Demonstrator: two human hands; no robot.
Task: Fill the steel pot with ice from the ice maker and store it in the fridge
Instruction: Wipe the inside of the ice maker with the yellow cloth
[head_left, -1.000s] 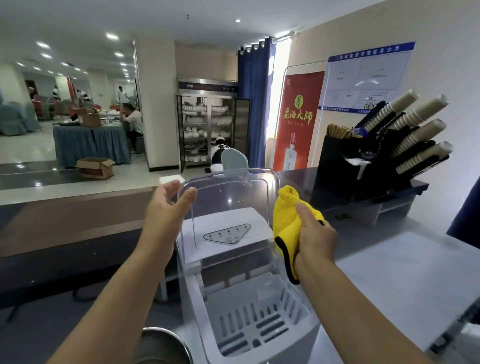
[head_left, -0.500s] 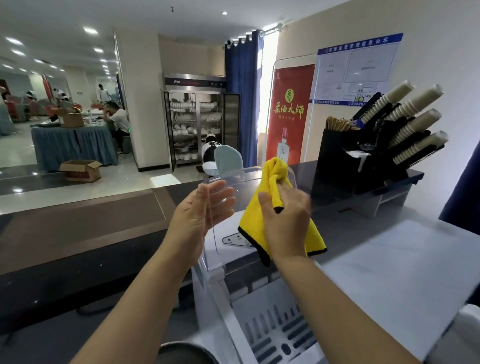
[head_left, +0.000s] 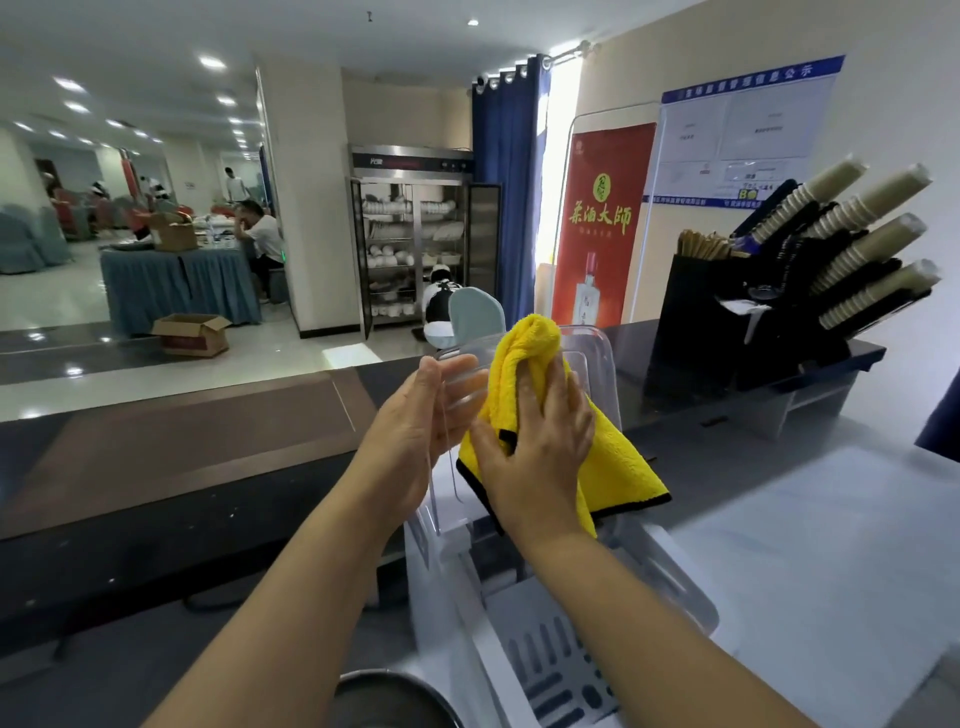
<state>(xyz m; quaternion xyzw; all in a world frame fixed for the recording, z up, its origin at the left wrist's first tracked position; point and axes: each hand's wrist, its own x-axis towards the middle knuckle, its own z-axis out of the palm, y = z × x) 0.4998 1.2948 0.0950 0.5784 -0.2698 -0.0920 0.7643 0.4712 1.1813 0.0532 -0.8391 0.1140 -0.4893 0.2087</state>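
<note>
The steel pot (head_left: 384, 699) shows only its rim at the bottom edge, just beside the white ice maker (head_left: 675, 592) on its left side. The ice maker stands on the pale tabletop (head_left: 831, 545) with its clear lid (head_left: 589, 364) raised upright. The left hand (head_left: 415, 431) steadies the lid's left edge, its fingers (head_left: 467, 374) nearly straight behind the plastic. The right hand (head_left: 535, 447) presses a yellow cloth (head_left: 618, 462) flat on the lid, fingers (head_left: 558, 384) spread wide. Further right stands a black holder (head_left: 727, 322) with stacked paper cups (head_left: 872, 244).
</note>
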